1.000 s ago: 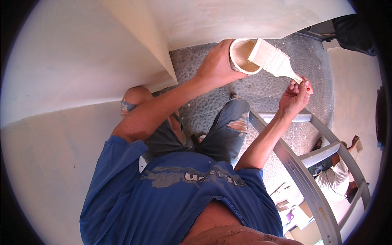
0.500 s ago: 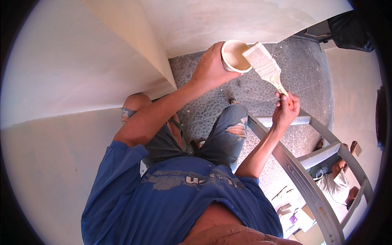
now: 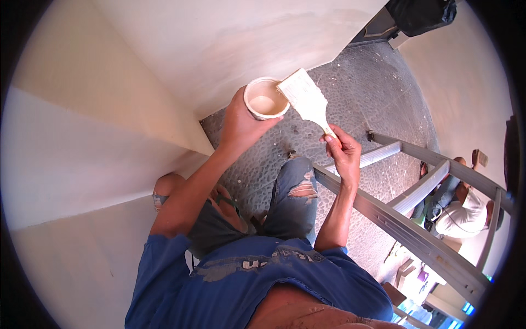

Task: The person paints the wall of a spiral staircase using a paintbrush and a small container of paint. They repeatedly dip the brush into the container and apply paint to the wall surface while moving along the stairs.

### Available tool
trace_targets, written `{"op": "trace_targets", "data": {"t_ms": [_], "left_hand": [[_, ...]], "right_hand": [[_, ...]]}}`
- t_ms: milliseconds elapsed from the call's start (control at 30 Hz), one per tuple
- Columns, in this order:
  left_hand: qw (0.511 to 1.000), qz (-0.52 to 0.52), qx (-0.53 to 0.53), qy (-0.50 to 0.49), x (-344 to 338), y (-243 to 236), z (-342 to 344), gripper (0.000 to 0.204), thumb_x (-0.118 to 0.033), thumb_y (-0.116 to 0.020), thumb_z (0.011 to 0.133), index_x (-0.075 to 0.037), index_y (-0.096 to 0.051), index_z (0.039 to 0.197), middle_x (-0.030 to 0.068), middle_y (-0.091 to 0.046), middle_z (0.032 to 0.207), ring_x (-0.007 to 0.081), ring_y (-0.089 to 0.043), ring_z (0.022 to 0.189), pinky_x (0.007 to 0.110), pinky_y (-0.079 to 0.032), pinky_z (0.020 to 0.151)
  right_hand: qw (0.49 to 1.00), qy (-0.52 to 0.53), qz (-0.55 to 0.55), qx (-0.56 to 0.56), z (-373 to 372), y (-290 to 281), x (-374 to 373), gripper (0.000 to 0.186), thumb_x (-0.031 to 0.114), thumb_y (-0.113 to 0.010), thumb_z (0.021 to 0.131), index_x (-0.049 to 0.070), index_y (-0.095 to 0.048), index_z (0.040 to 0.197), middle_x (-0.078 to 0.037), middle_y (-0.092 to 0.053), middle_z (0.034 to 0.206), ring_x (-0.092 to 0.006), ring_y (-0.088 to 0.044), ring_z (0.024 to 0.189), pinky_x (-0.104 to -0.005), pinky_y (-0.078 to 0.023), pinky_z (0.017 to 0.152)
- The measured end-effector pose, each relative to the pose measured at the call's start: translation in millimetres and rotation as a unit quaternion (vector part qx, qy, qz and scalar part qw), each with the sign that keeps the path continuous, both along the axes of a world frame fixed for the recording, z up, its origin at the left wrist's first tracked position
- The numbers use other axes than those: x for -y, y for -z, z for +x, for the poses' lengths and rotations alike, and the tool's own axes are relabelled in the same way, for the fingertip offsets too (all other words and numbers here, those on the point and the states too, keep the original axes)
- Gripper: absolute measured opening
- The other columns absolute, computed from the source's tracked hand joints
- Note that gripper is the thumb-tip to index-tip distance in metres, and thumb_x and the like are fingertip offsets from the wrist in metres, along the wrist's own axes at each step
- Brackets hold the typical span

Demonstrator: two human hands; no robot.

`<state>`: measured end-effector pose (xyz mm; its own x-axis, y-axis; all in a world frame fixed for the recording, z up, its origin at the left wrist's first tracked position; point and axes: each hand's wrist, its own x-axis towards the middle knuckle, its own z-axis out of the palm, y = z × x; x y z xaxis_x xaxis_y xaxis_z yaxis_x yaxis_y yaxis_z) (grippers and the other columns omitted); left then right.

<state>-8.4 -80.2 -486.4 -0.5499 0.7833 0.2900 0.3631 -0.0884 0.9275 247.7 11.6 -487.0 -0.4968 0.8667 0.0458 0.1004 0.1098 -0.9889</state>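
My left hand (image 3: 241, 126) is closed round a white cup (image 3: 264, 101) with pale cream paint inside, tilted a little above the pebbled floor. My right hand (image 3: 342, 153) grips the handle of a wide paintbrush (image 3: 307, 96), whose pale, paint-coated bristles touch or overlap the cup's right rim. An aluminum ladder (image 3: 419, 183) lies across the lower right, just beyond my right forearm.
Plastered walls (image 3: 142, 71) form corners at the left and top. A pebbled grey floor (image 3: 372, 82) runs between them. A black bag (image 3: 419, 13) is at the upper right. Behind the ladder a co-worker in a white shirt (image 3: 460, 216) holds a brush (image 3: 479, 159). Assorted items lie at the lower right.
Both hands, with cup and brush, have moved left and lower in the picture. The view has shifted, so walls and ladder sit at different angles.
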Motion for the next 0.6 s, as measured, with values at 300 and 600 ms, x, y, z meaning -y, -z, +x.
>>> {"op": "trace_targets", "data": {"t_ms": [300, 600], "left_hand": [[1.000, 0.002, -0.001, -0.015, -2, -2, -2, 0.068, -0.020, -0.094, 0.068, -0.002, -0.060, 0.124, 0.0157, -0.071, 0.116, 0.0289, -0.070, 0.108, 0.040, -0.056, 0.090], [0.999, -0.015, 0.001, -0.029, -1, 5, -4, 0.070, -0.022, -0.093, 0.067, -0.001, -0.060, 0.125, 0.0174, -0.068, 0.118, 0.0326, -0.068, 0.110, 0.042, -0.054, 0.092]], "right_hand": [[0.999, -0.001, -0.010, -0.032, -12, 6, 6, 0.033, 0.012, -0.065, 0.102, -0.002, -0.066, 0.132, -0.003, -0.068, 0.088, -0.0041, -0.045, 0.063, -0.0201, -0.037, 0.055], [0.998, 0.013, 0.053, 0.034, -11, -6, 10, 0.032, 0.008, -0.064, 0.101, -0.001, -0.067, 0.132, -0.002, -0.069, 0.091, -0.0023, -0.045, 0.063, -0.0179, -0.037, 0.056]]}}
